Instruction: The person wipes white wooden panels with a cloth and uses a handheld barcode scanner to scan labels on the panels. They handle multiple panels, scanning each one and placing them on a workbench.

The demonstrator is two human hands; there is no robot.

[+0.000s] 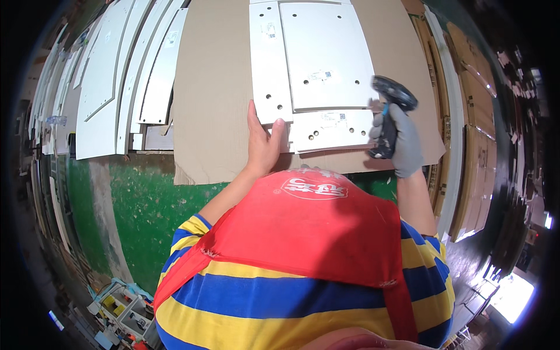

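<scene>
Seen from above, a person in a red apron (309, 233) and a striped shirt (256, 297) works over white boards laid on a sheet of brown cardboard (210, 87). The bare left hand (264, 143) is at the near end of the narrow left board (269, 64), thumb and forefinger spread apart around its near left corner; the other fingers are hidden, so I cannot tell whether they grip it. The gloved right hand (406, 143) has its fingers wrapped around the handle of a black power drill (395, 92), beside the right edge of the large board (329, 55). A short board (329, 140) lies nearest the person. More white panels (108, 87) stand at far left.
</scene>
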